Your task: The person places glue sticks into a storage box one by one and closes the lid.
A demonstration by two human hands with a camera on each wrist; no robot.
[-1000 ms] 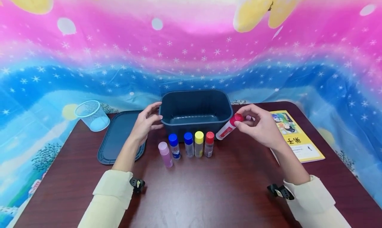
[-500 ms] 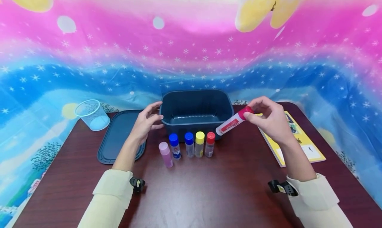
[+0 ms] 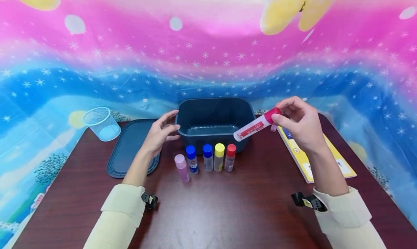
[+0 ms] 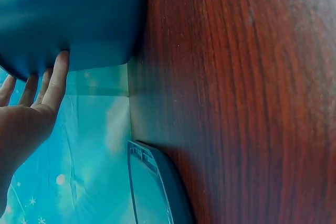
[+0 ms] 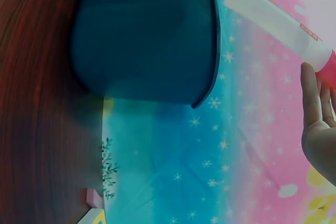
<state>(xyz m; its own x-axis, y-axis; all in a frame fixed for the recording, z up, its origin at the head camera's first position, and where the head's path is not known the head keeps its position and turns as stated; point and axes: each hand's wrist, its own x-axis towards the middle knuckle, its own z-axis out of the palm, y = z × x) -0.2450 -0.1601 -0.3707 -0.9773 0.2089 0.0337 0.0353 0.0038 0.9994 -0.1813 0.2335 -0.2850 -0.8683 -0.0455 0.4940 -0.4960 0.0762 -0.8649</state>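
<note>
On the table (image 3: 228, 212): I am watching two bare hands working beside a dark blue tub (image 3: 215, 113).
Right hand (image 3: 298, 122): it is pinching the red cap end of a white glue stick (image 3: 255, 125), fingers curled round it.
Glue stick: it is hanging tilted in the air, its lower end over the tub's front right corner (not touching, as far as I can tell).
Left hand (image 3: 159, 133): its straight fingers are resting against the tub's left wall, grasping nothing.
Row of small bottles (image 3: 205, 162): five are standing upright just before the tub.
Lid (image 3: 130, 147): it is lying flat, left of the tub.
Booklet (image 3: 312, 158): it is lying at the right.
</note>
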